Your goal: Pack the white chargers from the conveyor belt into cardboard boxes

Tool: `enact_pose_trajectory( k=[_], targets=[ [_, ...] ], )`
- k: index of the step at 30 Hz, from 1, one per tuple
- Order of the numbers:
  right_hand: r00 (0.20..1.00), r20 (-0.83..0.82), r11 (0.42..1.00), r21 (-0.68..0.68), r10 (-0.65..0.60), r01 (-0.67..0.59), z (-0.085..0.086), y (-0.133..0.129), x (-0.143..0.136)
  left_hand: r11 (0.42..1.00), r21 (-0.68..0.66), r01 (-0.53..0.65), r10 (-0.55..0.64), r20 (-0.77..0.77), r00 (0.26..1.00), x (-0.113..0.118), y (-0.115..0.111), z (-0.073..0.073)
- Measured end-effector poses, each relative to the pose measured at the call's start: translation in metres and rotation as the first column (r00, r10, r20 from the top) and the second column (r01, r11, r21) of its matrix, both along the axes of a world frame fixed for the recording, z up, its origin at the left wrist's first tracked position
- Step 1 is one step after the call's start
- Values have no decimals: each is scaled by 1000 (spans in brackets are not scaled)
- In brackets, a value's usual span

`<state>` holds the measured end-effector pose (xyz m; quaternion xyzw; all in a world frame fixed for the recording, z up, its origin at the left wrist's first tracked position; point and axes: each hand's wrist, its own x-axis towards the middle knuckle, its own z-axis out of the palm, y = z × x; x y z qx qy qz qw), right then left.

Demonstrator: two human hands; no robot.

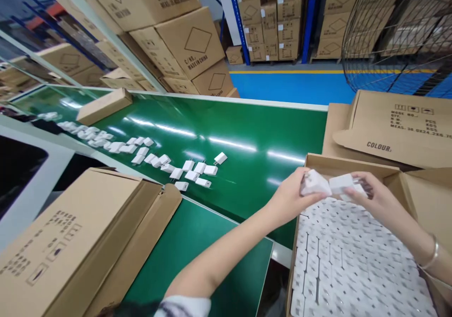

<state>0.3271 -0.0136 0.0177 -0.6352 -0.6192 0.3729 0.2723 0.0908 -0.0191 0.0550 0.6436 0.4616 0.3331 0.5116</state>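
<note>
White plug-in chargers fill the open cardboard box (298,241) at the right in tight rows, their metal prongs facing up. Over the far end of that box, my left hand (291,197) is closed around a white charger (315,184). Beside it, my right hand (374,190) grips white chargers (342,184), at least two by the look of it. The chargers in both hands nearly meet, and I cannot tell whether they touch. More loose chargers (191,175) lie scattered on the green conveyor belt (243,119) to the left.
A closed carton (67,232) stands at the lower left, by a green side table (197,251). Another printed carton (406,124) lies behind the open box. A long narrow box (105,106) rests on the belt. Stacked cartons (190,44) and a wire fan (391,39) stand beyond.
</note>
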Motion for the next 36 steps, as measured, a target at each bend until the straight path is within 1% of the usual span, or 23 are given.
enact_pose_trajectory(
  k=[2,3,5,6,8,10,11,12,13,15,17,18,19,21,22,23,24,26,27,30,32,34,36],
  targets=[
    [974,221,997,49,43,-55,-8,16,15,979,165,115,-74,-234,969,17,29,-8],
    [953,294,995,40,72,-88,-12,22,19,959,213,188,-104,-353,930,25,42,-14],
    [909,397,989,12,128,-145,-21,29,21,919,227,323,-140,-577,804,36,62,-27],
    [899,401,983,-16,175,-185,-24,31,19,904,202,378,-156,-666,729,39,68,-33],
    [897,321,953,-84,303,-292,-30,32,11,882,106,459,-210,-783,585,43,75,-42],
    [887,191,907,-134,420,-400,-34,32,3,870,-5,494,-285,-822,494,47,75,-45],
    [881,148,891,-149,449,-430,-36,32,1,872,-33,488,-298,-827,477,49,73,-46],
    [878,129,884,-161,460,-439,-38,33,0,880,-17,474,-278,-829,485,51,71,-45],
    [879,131,884,-168,459,-437,-39,35,0,889,36,457,-229,-828,512,52,69,-44],
    [876,195,895,-165,441,-414,-38,41,3,888,210,410,-83,-803,590,47,64,-39],
    [860,335,923,-105,384,-371,-31,50,4,868,362,340,62,-758,650,26,60,-31],
    [845,412,934,-47,342,-355,-26,55,0,866,404,297,119,-741,660,8,57,-26],
    [827,473,935,19,305,-355,-19,61,-8,872,424,246,173,-735,656,-15,54,-22],
    [798,535,903,140,276,-406,-7,74,-36,903,403,147,243,-763,599,-69,46,-17],
    [779,553,870,183,294,-458,-2,80,-57,923,374,86,272,-796,540,-98,41,-17],
    [752,575,828,214,321,-518,1,88,-82,955,295,25,262,-882,391,-126,35,-18],
    [703,620,772,234,350,-591,3,95,-110,973,228,-45,231,-939,254,-151,29,-21],
    [573,721,637,238,390,-733,3,111,-170,975,175,-135,193,-972,133,-192,17,-30],
    [502,767,583,210,400,-785,1,119,-200,974,158,-165,177,-979,104,-207,12,-36],
    [446,785,511,197,429,-837,-11,138,-281,973,105,-207,121,-990,67,-231,4,-51],
    [397,790,452,172,467,-875,-23,143,-319,976,73,-208,87,-994,60,-238,2,-59],
    [337,798,401,131,501,-907,-35,141,-342,980,56,-191,68,-996,61,-241,2,-64],
    [280,804,369,81,525,-926,-45,135,-352,985,43,-165,55,-996,69,-244,1,-68]
  ],
)
